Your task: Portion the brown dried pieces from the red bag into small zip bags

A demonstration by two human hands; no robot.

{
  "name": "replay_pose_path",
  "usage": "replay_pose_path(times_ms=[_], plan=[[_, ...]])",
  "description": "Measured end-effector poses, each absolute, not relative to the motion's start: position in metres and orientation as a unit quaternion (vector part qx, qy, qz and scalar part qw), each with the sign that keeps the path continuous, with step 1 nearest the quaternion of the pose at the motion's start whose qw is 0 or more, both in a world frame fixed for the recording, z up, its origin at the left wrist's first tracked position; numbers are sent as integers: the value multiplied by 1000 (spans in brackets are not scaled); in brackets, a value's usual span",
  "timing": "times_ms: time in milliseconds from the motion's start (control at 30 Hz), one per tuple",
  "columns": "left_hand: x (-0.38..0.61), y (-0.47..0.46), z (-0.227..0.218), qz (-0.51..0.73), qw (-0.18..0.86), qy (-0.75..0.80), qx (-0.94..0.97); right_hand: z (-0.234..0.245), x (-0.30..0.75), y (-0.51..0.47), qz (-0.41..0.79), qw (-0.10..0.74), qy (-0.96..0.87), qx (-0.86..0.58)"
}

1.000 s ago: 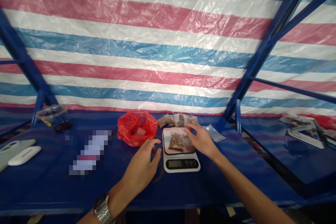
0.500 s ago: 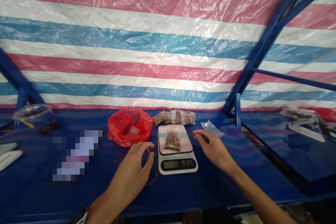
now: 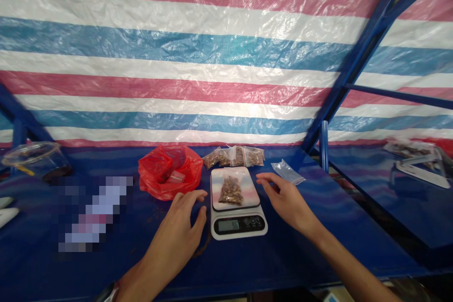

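A white kitchen scale [image 3: 238, 224] stands on the blue table [image 3: 247, 264], its display lit. A small clear bag of brown bits [image 3: 231, 189] lies on its platform. My left hand [image 3: 180, 231] hovers just left of the scale, fingers apart, holding nothing. On the scale's right side my right hand [image 3: 285, 200] is open too, fingers stretched toward the platform without touching it. A red plastic bag [image 3: 166, 174] sits behind my left hand. Several filled clear bags [image 3: 235, 155] lie behind the scale.
An empty clear bag [image 3: 287, 172] lies right of the scale. A clear plastic tub [image 3: 33, 160] and white objects [image 3: 7, 210] sit at the far left. Blue steel frame posts [image 3: 323, 146] rise at the right, with another scale [image 3: 421, 170] beyond. A striped tarp hangs behind.
My right hand has drawn back off the scale's platform to its right side. The scale's display has lit up with a reading. My left hand stays beside the scale.
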State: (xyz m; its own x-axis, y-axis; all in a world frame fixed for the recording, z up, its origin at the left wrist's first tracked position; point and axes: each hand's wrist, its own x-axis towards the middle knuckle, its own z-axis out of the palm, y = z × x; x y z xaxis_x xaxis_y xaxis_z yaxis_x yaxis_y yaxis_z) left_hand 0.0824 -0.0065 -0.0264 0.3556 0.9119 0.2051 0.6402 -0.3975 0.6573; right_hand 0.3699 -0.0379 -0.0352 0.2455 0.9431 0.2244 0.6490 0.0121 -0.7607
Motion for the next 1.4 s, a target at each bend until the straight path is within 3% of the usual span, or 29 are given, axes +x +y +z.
replay_pose_path(times_ms=[667, 1033, 1400], plan=[[95, -6, -25, 284, 270, 481, 784, -38, 359, -35, 222, 401, -572, -680], [92, -22, -14, 282, 212, 471, 808, -32, 353, -34, 107, 325, -589, -732], [94, -14, 0, 334, 134, 478, 801, -29, 344, -22, 38, 325, -609, -722]])
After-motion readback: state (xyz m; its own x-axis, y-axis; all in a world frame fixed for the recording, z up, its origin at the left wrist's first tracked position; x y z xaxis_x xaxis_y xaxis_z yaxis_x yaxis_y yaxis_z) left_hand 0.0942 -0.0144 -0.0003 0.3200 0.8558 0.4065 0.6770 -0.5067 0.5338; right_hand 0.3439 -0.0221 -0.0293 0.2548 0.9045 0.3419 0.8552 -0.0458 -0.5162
